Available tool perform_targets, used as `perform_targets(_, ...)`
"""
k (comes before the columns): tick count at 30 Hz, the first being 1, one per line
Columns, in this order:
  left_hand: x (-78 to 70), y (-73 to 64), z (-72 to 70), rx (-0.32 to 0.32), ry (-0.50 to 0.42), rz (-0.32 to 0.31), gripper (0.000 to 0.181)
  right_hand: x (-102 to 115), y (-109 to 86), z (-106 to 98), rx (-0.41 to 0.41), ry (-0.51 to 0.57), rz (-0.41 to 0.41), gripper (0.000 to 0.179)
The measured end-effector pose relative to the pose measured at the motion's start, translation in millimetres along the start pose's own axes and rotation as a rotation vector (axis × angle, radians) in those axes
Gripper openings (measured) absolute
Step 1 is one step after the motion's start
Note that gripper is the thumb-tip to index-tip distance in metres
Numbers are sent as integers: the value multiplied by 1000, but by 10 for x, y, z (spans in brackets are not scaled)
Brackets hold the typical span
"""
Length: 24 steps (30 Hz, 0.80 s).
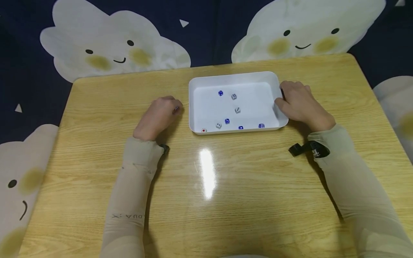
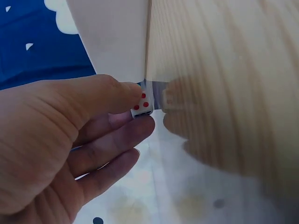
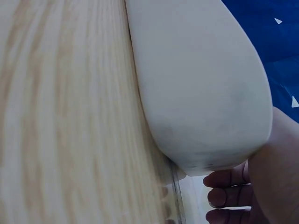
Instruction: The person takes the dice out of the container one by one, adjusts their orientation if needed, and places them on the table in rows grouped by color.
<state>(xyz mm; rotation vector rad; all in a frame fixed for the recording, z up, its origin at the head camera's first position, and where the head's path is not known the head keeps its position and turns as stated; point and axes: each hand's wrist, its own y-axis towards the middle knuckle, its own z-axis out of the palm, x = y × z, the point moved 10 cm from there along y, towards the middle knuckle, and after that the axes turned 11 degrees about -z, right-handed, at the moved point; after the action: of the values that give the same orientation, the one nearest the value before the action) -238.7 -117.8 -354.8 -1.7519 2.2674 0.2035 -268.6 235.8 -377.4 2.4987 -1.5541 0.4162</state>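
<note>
Dice (image 1: 237, 110) in tray (image 1: 255, 102) on table (image 1: 242, 193), between left hand (image 1: 158, 116) and right hand (image 1: 300, 104)

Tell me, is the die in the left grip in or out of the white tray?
Out. The left grip pinches the red-dotted die and sits beside the white tray in the head view.

Smooth plastic-looking tray (image 1: 253, 94), wood-grain table (image 1: 245, 179) under the tray (glossy enough to mirror light), smooth plastic-looking dice (image 1: 237, 110) inside the tray, matt cloth (image 1: 209, 32) behind the tray
</note>
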Motion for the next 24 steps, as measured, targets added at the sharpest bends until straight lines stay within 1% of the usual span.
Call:
perform_targets(5, -10, 4, 25, 20, -1, 3, 21, 11, 8, -7, -4, -4, -1, 30)
perform_targets(12, -48, 2, 29, 32, -4, 13, 20, -1, 12, -8, 4, -6, 11, 35)
perform_targets(17, -53, 9, 45, 33, -5, 14, 19, 4, 7, -17, -6, -7, 1, 33)
perform_targets(24, -42, -5, 51, 28, -5, 17, 18, 7, 1, -2, 7, -8, 8, 34)
